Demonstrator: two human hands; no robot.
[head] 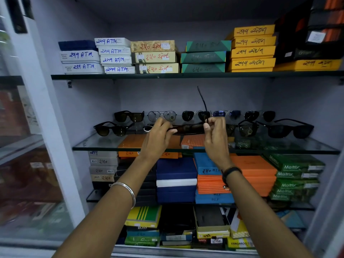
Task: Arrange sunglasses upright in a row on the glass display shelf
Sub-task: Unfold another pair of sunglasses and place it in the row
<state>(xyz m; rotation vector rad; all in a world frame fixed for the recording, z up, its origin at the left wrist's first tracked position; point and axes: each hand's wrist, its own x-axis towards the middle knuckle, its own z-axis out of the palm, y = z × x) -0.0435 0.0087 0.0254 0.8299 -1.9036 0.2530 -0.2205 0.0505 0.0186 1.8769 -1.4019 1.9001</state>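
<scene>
Both my hands hold one pair of dark sunglasses [188, 129] just above the middle of the glass display shelf [96, 144]. My left hand [158, 138] grips its left end. My right hand [216, 135] pinches the right hinge, and one temple arm [202, 101] sticks straight up. A back row of several sunglasses [162, 115] stands upright along the rear wall. In front, black-framed sunglasses [111, 128] stand at the left, and two more dark pairs [290, 130] stand at the right.
Stacked labelled boxes [158, 56] fill the upper shelf. Orange, blue and green boxes [256, 172] sit under the glass shelf, more at the bottom. A white cabinet post [48, 112] and a glass door stand to the left.
</scene>
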